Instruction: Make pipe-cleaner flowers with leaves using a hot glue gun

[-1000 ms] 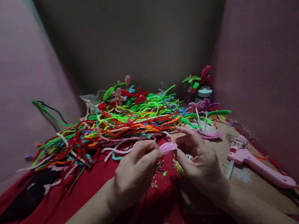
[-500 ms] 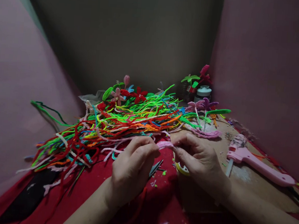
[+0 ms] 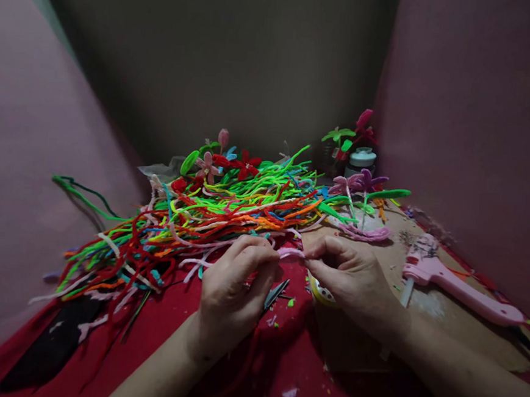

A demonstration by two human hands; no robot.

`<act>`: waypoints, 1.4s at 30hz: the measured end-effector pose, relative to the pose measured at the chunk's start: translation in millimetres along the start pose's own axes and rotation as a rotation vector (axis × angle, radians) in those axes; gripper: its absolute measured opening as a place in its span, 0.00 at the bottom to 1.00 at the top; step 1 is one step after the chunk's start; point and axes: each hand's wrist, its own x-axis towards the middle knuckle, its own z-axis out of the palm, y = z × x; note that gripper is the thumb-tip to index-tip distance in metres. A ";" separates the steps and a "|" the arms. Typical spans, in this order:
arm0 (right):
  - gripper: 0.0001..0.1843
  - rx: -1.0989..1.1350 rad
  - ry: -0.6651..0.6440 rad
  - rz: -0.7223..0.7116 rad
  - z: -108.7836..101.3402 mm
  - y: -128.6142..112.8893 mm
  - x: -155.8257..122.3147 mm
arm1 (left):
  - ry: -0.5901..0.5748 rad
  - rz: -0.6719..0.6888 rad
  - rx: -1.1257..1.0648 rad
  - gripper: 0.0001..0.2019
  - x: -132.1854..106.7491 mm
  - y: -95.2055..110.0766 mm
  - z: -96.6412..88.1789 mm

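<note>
A short length of pink pipe cleaner [image 3: 292, 254] stretches between my two hands, curved slightly upward. My left hand [image 3: 239, 282] pinches its left end between thumb and fingers. Its right end is gripped in the fingertips of my right hand [image 3: 348, 277]. Beneath my hands, a pair of scissors [image 3: 276, 294] lies on the red cloth [image 3: 290, 341], partly hidden by my left hand. A yellow-rimmed roll [image 3: 322, 292] shows partly under my right hand.
A big heap of coloured pipe cleaners [image 3: 227, 214] spreads behind my hands, with finished fuzzy flowers [image 3: 249, 165] at its back. To the right, a pink glue gun [image 3: 464, 290] rests on cardboard [image 3: 423, 339]. A lidded jar [image 3: 362, 160] stands behind. A black flat object [image 3: 46, 346] lies left.
The pink pipe cleaner between my hands looks thinner and more arched. My right fingers have shifted slightly left; both hands keep their pinch.
</note>
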 end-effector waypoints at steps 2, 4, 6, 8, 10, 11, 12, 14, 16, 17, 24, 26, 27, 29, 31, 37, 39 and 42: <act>0.05 -0.014 0.009 -0.006 0.1 0.4 -0.3 | -0.005 -0.022 -0.004 0.08 0.1 0.5 0.3; 0.06 -0.044 0.012 -0.010 0.2 1.5 -0.3 | -0.008 -0.047 -0.005 0.07 0.7 1.1 0.3; 0.06 -0.081 0.002 -0.027 0.4 2.9 -0.4 | -0.016 -0.081 -0.028 0.06 1.5 1.0 0.2; 0.07 -0.137 -0.007 -0.068 0.8 4.5 -0.7 | -0.018 -0.126 -0.066 0.06 2.1 -0.1 0.1; 0.07 -0.215 -0.013 -0.132 1.3 5.8 -1.4 | -0.015 -0.168 -0.103 0.06 2.1 -1.8 0.0; 0.07 -0.257 -0.017 -0.171 1.6 6.3 -1.8 | -0.013 -0.184 -0.119 0.06 1.9 -2.6 -0.1; 0.08 -0.295 -0.024 -0.212 1.8 6.8 -2.1 | -0.012 -0.196 -0.134 0.06 1.6 -3.3 -0.1; 0.08 -0.355 -0.020 -0.302 2.2 7.7 -2.6 | -0.010 -0.209 -0.155 0.06 1.0 -4.0 -0.1; 0.07 -0.418 0.018 -0.392 2.5 8.3 -3.1 | -0.002 -0.226 -0.163 0.06 0.5 -3.8 0.0; 0.06 -0.453 0.041 -0.429 2.6 8.5 -3.4 | 0.002 -0.238 -0.168 0.06 0.4 -3.5 0.0; 0.06 -0.584 0.081 -0.515 3.3 8.5 -6.4 | 0.030 -0.332 -0.225 0.04 1.7 -0.6 1.4; 0.06 -0.581 0.085 -0.512 3.2 8.2 -6.5 | 0.039 -0.347 -0.227 0.04 2.0 0.2 1.9; 0.06 -0.571 0.086 -0.505 3.2 7.9 -6.4 | 0.043 -0.355 -0.227 0.03 2.1 0.6 2.1; 0.06 -0.534 0.085 -0.479 3.3 7.0 -6.3 | 0.047 -0.372 -0.227 0.03 2.2 1.2 2.4; 0.06 -0.478 0.083 -0.435 3.6 5.9 -6.2 | 0.051 -0.380 -0.232 0.03 2.3 1.6 2.4; 0.06 -0.337 0.022 -0.232 5.0 6.2 -5.6 | 0.040 -0.397 -0.236 0.02 3.5 2.8 2.0; 0.06 -0.302 0.009 -0.165 5.0 7.2 -5.0 | 0.035 -0.428 -0.256 0.01 4.3 3.3 2.6; 0.06 -0.231 0.003 -0.093 4.3 6.7 -3.5 | 0.057 -0.482 -0.352 0.03 5.7 4.3 3.5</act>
